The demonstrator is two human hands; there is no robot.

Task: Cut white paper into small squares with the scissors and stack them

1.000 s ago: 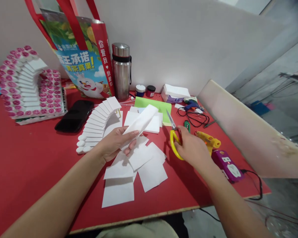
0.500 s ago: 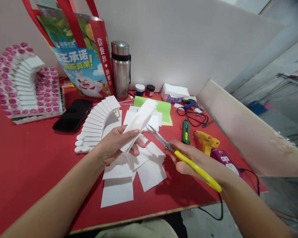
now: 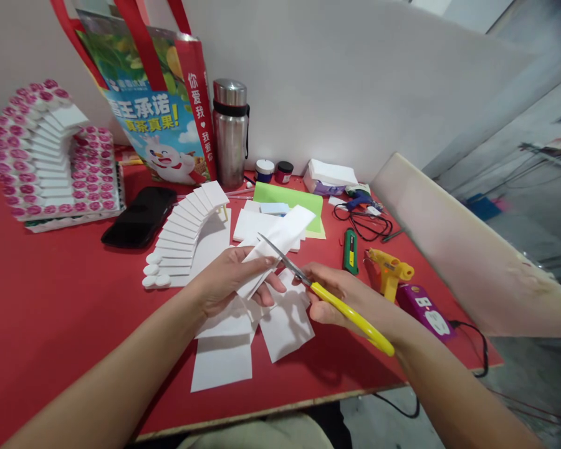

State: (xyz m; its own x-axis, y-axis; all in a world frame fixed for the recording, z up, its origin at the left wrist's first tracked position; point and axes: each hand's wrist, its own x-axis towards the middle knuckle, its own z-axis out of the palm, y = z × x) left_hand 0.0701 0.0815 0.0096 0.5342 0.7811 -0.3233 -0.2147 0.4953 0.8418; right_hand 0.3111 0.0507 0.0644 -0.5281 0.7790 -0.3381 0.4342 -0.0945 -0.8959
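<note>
Fingers: my left hand pinches folded paper, my right hand grips scissors | Place: paper over the worktop, between far and near edges | Done: folding, I think; blades across, no cut I can see | Count: one folded paper, one scissors, at least three loose sheets toward near edge

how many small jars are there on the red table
2: a white-lidded jar and, just right of it, a black-lidded jar, both beyond the green sheet. Others could be hidden behind the bag.
</note>
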